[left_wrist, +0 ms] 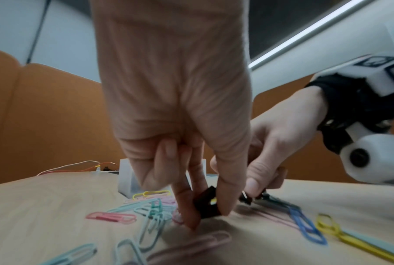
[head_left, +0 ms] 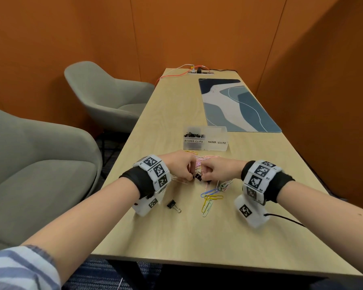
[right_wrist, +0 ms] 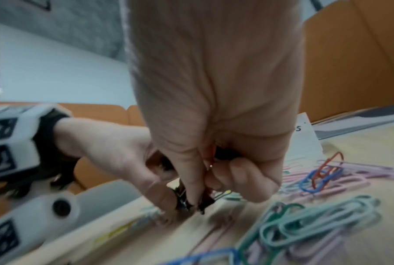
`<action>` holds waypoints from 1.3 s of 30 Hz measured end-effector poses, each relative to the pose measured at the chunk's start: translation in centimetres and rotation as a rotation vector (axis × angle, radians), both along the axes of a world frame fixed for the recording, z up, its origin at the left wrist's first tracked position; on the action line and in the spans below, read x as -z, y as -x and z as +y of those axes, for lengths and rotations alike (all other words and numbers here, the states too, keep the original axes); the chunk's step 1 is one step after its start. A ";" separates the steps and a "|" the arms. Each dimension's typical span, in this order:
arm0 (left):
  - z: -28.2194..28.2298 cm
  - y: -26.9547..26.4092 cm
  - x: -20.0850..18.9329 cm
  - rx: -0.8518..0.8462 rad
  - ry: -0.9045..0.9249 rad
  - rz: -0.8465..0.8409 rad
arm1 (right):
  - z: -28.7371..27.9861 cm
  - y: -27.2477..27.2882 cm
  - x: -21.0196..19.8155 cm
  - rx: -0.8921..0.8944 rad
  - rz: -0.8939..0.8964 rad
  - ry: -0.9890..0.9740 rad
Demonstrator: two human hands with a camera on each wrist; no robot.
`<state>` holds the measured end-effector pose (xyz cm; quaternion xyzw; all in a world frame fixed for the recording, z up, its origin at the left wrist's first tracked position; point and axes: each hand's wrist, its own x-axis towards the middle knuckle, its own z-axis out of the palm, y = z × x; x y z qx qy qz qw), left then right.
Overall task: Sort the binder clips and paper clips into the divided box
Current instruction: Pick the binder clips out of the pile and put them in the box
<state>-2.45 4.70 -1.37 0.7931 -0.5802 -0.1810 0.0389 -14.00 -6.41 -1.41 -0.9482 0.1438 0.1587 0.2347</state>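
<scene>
On the pale wood-grain table (head_left: 249, 197), both hands meet over a scatter of clips, near the divided box.
Left hand (head_left: 181, 167), fingers curled, thumb and forefinger pinching a small black binder clip (left_wrist: 206, 204) just above the surface; right hand (head_left: 217, 170) likewise curled, pinching a second black binder clip (right_wrist: 203, 200), the two touching or nearly so. Thin looped paper clips (head_left: 213, 192) in coated pastel wire lie around both hands. One loose binder clip (head_left: 173, 206) lies beside the left wrist. Translucent plastic divided box (head_left: 216, 143) stands just beyond; compartment labelled BINDER CLIPS holds black clips.
</scene>
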 end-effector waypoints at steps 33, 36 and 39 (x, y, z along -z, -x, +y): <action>-9.1 -8.1 -3.8 -0.697 0.337 0.686 | -5.8 -12.0 -5.2 0.667 -0.127 -0.352; -8.4 -8.4 -3.6 -0.673 0.414 0.638 | -5.2 -12.2 -5.3 0.686 -0.179 -0.382; -6.6 -7.6 -4.6 -0.612 0.408 0.486 | -4.5 -11.8 -5.4 0.653 -0.222 -0.331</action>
